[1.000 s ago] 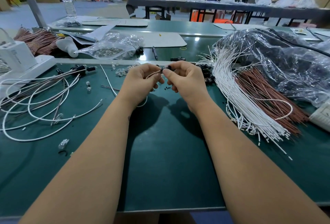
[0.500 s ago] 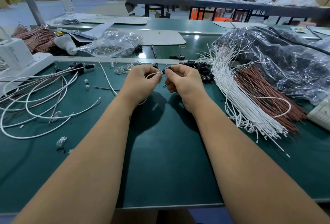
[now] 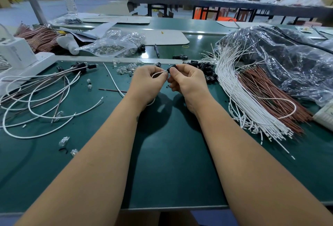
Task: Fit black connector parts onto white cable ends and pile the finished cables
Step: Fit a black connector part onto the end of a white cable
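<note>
My left hand point(image 3: 146, 81) pinches a white cable point(image 3: 157, 73) near its end, and the cable loops down behind the wrist. My right hand point(image 3: 187, 79) pinches a small black connector part point(image 3: 171, 68) at the cable's tip, the two hands meeting above the green mat. A heap of loose black connector parts point(image 3: 207, 68) lies just right of my right hand. A thick bundle of white cables point(image 3: 239, 99) fans out on the right. Cables with black connectors fitted point(image 3: 36, 96) lie spread at the left.
Brown wires point(image 3: 270, 96) lie beside the white bundle, with a dark plastic bag point(image 3: 288, 59) behind. Small clear bulbs point(image 3: 126, 68) are scattered ahead; a clear bag of them point(image 3: 115, 45) sits further back. A white device point(image 3: 16, 54) stands at the far left.
Both hands have stayed together at the same spot; the black connector now sits at the cable tip between my fingertips. The view has shifted slightly.
</note>
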The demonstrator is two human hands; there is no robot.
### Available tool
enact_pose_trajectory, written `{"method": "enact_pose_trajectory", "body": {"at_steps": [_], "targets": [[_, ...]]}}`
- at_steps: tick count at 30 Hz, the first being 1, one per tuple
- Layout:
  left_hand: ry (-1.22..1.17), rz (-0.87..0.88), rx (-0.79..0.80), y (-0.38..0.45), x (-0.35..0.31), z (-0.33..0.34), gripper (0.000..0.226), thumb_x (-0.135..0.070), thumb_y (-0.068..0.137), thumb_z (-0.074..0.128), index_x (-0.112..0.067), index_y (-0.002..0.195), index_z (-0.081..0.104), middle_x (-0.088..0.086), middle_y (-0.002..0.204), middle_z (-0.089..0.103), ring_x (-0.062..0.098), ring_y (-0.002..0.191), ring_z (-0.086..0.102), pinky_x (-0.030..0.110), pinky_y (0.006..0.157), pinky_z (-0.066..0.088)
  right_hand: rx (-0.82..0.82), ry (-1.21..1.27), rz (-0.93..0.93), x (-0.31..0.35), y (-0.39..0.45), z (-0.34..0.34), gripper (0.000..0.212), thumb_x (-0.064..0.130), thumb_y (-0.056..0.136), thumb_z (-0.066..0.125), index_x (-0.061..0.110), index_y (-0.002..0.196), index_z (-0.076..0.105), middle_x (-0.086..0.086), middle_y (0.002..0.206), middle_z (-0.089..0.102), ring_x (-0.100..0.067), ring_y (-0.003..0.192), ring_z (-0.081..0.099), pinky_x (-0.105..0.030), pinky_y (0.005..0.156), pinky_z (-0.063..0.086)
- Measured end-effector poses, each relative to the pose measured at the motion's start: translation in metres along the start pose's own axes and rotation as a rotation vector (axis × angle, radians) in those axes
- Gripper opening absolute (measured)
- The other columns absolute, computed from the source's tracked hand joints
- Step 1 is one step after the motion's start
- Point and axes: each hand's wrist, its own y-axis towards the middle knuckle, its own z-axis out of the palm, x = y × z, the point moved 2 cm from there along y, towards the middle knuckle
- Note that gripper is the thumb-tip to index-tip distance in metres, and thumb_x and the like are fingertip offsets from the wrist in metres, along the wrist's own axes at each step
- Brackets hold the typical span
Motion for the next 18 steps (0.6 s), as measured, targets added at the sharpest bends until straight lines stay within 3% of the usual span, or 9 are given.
{"method": "enact_pose_trajectory", "body": {"at_steps": [5, 8, 18], "targets": [[-0.051, -0.022, -0.022, -0.0009, -0.0008, 0.0024, 0.018, -0.014, 0.090, 0.063, -0.018, 0.073, 0.067, -0.008, 0.065, 0.064, -0.004, 0.055, 0.052, 0.010, 0.057, 0.042, -0.002, 0.001, -0.001, 0.0006, -0.0009, 0.0018, 0.010, 0.007, 0.094, 0.059, 0.000, 0.101, 0.062, -0.005, 0.066, 0.062, -0.007, 0.045, 0.051, -0.019, 0.050, 0.045], [-0.114, -0.046, -0.034, -0.0011, -0.0001, 0.0041, 0.014, -0.013, 0.090, 0.064, -0.014, 0.076, 0.068, 0.000, 0.072, 0.067, 0.007, 0.066, 0.057, 0.021, 0.068, 0.048, 0.004, 0.019, -0.002, 0.0019, -0.0014, 0.0021, 0.009, 0.007, 0.095, 0.059, 0.001, 0.100, 0.062, -0.002, 0.064, 0.062, -0.007, 0.046, 0.051, -0.020, 0.050, 0.045], [-0.149, -0.024, -0.029, -0.0045, -0.0023, 0.0019, 0.008, -0.010, 0.087, 0.069, -0.012, 0.079, 0.070, -0.001, 0.068, 0.065, 0.002, 0.059, 0.055, 0.016, 0.064, 0.045, 0.018, 0.040, 0.026, 0.0023, -0.0006, 0.0001, 0.007, 0.009, 0.095, 0.059, 0.003, 0.094, 0.063, -0.001, 0.061, 0.059, -0.009, 0.046, 0.048, -0.020, 0.049, 0.043]]}}
